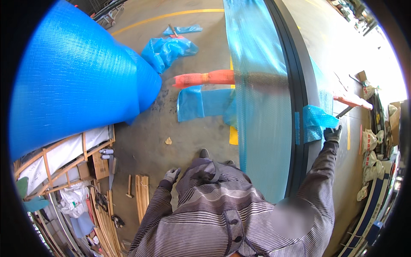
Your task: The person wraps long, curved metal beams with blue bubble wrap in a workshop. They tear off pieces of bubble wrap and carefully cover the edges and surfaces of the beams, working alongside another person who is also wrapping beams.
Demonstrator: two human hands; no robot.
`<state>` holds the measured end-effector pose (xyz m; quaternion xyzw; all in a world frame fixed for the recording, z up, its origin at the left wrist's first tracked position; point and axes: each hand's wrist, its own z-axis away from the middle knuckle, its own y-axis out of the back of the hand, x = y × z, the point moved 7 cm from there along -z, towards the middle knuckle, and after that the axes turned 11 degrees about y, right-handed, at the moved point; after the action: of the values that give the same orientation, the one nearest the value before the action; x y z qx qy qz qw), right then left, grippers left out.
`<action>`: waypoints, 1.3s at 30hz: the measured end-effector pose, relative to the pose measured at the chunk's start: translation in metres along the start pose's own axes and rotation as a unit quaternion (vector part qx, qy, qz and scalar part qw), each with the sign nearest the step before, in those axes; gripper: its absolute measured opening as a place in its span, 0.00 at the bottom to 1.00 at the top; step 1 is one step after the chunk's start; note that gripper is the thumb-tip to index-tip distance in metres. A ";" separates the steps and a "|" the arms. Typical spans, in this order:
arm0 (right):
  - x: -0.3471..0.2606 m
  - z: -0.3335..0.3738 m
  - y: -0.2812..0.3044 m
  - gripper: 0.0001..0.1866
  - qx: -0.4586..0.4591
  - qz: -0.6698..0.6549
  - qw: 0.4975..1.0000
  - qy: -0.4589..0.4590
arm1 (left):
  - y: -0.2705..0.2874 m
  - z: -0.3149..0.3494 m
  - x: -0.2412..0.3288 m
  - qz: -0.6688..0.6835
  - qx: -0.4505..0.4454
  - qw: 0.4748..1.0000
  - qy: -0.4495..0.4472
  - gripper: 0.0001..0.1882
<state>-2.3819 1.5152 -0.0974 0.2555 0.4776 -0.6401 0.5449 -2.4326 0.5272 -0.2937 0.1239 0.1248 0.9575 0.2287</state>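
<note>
Dial centred on our view. At 3 o'clock our gloved right hand (333, 134) is closed on the edge of a blue bubble-wrap strip (314, 122), which laps over a long dark frame (304, 83) running from 1 to 4. Our left hand (172, 174) hangs at 7, fingers loosely curled; whether it grips, we cannot tell. Wide bubble-wrap sheet (265, 162) along the frame's 9-o'clock side, red-wrapped bar (205, 78) at 12, hammer (129, 187) at 8.

Purplish-grey striped jacket (192, 214) with dark buttons (234, 222), long sleeves (320, 171), grey gloves (172, 175), dark shoes (204, 153).
</note>
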 end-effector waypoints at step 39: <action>0.537 0.419 -0.556 0.22 -0.517 0.592 0.459 0.414 | 0.103 -0.399 0.369 -0.371 0.017 0.918 -0.139 0.41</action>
<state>-2.9728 0.8711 -0.1946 0.3837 0.6245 0.3813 0.5634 -2.9112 0.5386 -0.5711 0.2046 0.1446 0.7745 0.5809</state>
